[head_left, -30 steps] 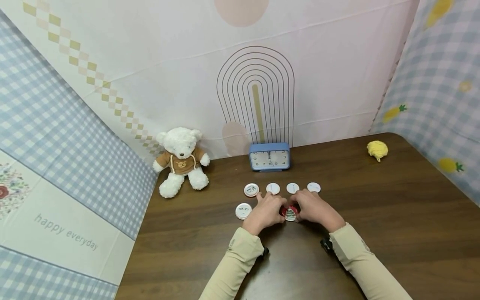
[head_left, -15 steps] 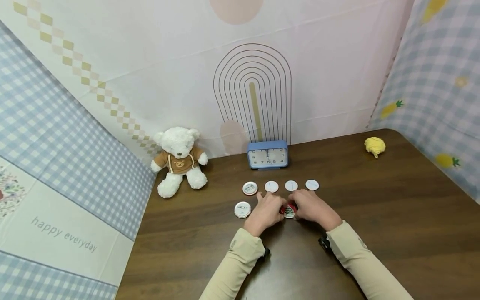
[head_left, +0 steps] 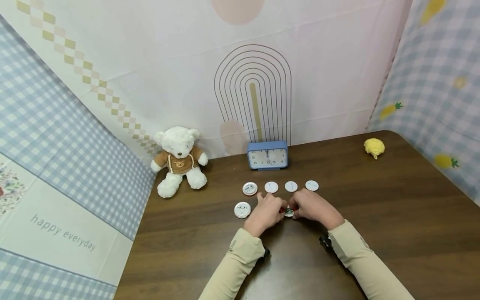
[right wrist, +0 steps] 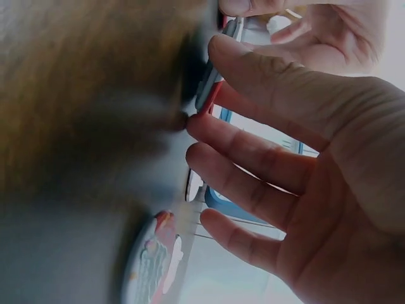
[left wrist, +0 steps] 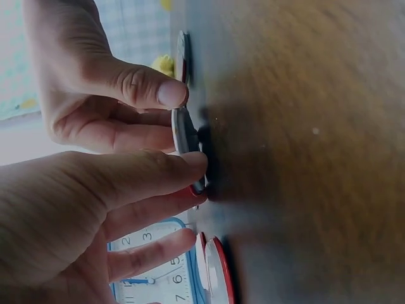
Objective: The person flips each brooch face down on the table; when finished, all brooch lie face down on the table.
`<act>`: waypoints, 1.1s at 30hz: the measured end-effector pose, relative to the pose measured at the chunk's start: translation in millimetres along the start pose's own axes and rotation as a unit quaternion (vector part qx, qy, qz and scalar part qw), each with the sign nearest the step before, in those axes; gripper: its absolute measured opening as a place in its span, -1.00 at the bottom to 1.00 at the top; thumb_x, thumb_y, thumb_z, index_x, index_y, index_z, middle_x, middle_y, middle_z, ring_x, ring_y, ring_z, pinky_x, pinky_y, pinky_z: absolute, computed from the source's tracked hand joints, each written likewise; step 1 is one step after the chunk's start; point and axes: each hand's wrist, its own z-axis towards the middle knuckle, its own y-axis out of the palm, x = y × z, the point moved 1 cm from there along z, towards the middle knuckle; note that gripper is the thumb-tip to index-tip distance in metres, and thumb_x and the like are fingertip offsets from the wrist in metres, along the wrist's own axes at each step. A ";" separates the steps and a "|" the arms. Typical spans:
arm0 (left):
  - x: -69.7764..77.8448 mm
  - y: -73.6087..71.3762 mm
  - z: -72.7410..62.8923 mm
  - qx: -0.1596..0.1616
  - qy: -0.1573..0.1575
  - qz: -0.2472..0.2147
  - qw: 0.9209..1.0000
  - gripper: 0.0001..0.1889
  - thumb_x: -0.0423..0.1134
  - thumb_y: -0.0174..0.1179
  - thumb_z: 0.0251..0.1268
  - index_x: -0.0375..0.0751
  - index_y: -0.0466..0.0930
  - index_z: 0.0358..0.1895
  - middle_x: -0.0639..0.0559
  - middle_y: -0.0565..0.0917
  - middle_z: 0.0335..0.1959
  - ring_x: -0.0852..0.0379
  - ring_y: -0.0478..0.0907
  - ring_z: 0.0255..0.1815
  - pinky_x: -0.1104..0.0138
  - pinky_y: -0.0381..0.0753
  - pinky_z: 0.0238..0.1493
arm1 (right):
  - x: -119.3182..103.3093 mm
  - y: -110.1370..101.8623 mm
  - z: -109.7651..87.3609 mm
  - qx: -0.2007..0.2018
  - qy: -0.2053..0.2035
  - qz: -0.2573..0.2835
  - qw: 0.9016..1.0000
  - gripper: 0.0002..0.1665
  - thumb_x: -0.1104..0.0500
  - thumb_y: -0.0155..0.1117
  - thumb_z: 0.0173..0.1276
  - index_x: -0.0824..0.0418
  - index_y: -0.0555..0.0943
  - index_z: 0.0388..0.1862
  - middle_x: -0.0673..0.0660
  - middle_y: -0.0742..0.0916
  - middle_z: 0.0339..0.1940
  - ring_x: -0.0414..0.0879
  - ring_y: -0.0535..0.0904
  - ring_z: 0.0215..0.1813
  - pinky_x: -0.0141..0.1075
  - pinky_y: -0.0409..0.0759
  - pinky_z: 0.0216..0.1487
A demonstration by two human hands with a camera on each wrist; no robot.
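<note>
A round pin badge (head_left: 288, 212) with a red edge and a green pattern is held between both hands, just over the table. My left hand (head_left: 267, 211) pinches its left side between thumb and fingers. Opposite it, my right hand (head_left: 313, 208) pinches the right side. The left wrist view shows the badge (left wrist: 181, 132) tilted nearly edge-on, thumbs on the near side. Seen from the right wrist, the badge (right wrist: 209, 88) has a grey rim and red edge; the right hand's other fingers are spread below. Fingers cover much of its face.
Behind the hands lie white-backed badges (head_left: 271, 187) in a row, and another badge (head_left: 242, 210) lies left of the left hand. A patterned badge (right wrist: 152, 259) shows low in the right wrist view. Farther back are a blue clock (head_left: 268, 156), teddy bear (head_left: 180, 162) and yellow yarn ball (head_left: 374, 147).
The held badge has tipped, so less of its green and red face shows in the head view. Both hands stay nearly in place around it; the head view has shifted slightly.
</note>
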 end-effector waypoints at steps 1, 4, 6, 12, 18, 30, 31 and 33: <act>0.0 -0.4 -0.9 -0.001 0.001 -0.005 1.000 -0.83 -0.34 0.42 0.10 0.04 0.66 -0.49 0.23 0.57 -0.58 0.10 0.53 -0.33 -0.04 0.33 -0.03 | 0.5 -0.1 -0.6 -0.003 -0.002 0.004 1.000 -0.80 0.33 0.55 0.08 0.10 0.68 -0.55 -0.15 0.59 -0.62 -0.25 0.40 -0.54 -0.31 0.43 -0.45; -0.5 -0.9 -2.3 -0.003 0.005 -0.022 1.000 -0.87 -0.32 0.40 0.17 0.04 0.73 -0.43 0.24 0.64 -0.52 0.11 0.53 -0.33 0.02 0.30 -0.06 | 3.0 -1.5 -2.6 -0.003 -0.008 0.012 1.000 -0.81 0.32 0.53 0.13 0.09 0.70 -0.54 -0.16 0.62 -0.61 -0.28 0.42 -0.54 -0.31 0.46 -0.44; -0.8 -1.1 -2.1 -0.008 0.006 -0.033 0.999 -0.90 -0.30 0.39 0.22 0.05 0.77 -0.37 0.24 0.68 -0.47 0.11 0.52 -0.30 0.09 0.25 -0.13 | 4.7 -3.5 -4.1 -0.004 -0.014 0.021 1.000 -0.79 0.33 0.51 0.17 0.08 0.69 -0.55 -0.17 0.61 -0.62 -0.29 0.41 -0.55 -0.32 0.45 -0.45; -2.2 -1.1 -0.5 -0.011 0.005 -0.039 0.999 -0.93 -0.25 0.36 0.30 0.05 0.79 -0.27 0.23 0.72 -0.38 0.10 0.55 -0.23 0.11 0.26 -0.12 | 7.2 -10.3 -6.4 -0.006 -0.028 0.035 0.999 -0.80 0.31 0.45 0.26 0.08 0.71 -0.53 -0.18 0.61 -0.61 -0.31 0.38 -0.56 -0.35 0.42 -0.46; -4.4 0.2 -0.9 -0.004 -0.002 -0.020 1.000 -0.89 -0.25 0.34 0.34 0.08 0.82 -0.22 0.22 0.72 -0.38 0.11 0.59 -0.23 0.07 0.32 -0.09 | 6.4 -10.2 -6.2 0.007 -0.041 0.036 0.998 -0.81 0.41 0.38 0.26 0.15 0.74 -0.47 -0.16 0.64 -0.57 -0.30 0.40 -0.53 -0.35 0.44 -0.44; -2.9 -2.2 -0.3 0.028 -0.016 0.005 0.999 -0.87 -0.25 0.30 0.36 0.04 0.76 -0.37 0.16 0.65 -0.45 0.07 0.63 -0.28 0.09 0.37 -0.14 | 6.5 -12.2 -4.6 0.028 -0.024 0.010 0.999 -0.74 0.46 0.32 0.27 0.14 0.67 -0.51 -0.11 0.55 -0.63 -0.23 0.35 -0.55 -0.31 0.38 -0.45; -2.6 -2.3 0.1 0.031 -0.018 0.004 0.999 -0.85 -0.26 0.30 0.36 0.02 0.74 -0.40 0.16 0.63 -0.47 0.07 0.64 -0.30 0.09 0.38 -0.15 | 6.7 -12.7 -4.5 0.030 -0.022 0.009 0.999 -0.74 0.45 0.32 0.27 0.15 0.67 -0.51 -0.11 0.54 -0.63 -0.23 0.35 -0.55 -0.31 0.37 -0.45; -1.8 -1.4 0.3 0.034 -0.021 0.001 0.999 -0.81 -0.29 0.29 0.34 0.00 0.67 -0.48 0.18 0.60 -0.53 0.09 0.64 -0.34 0.12 0.37 -0.18 | 6.7 -12.7 -4.8 0.030 -0.020 0.009 0.999 -0.76 0.45 0.32 0.28 0.16 0.67 -0.50 -0.11 0.53 -0.63 -0.22 0.35 -0.54 -0.31 0.37 -0.44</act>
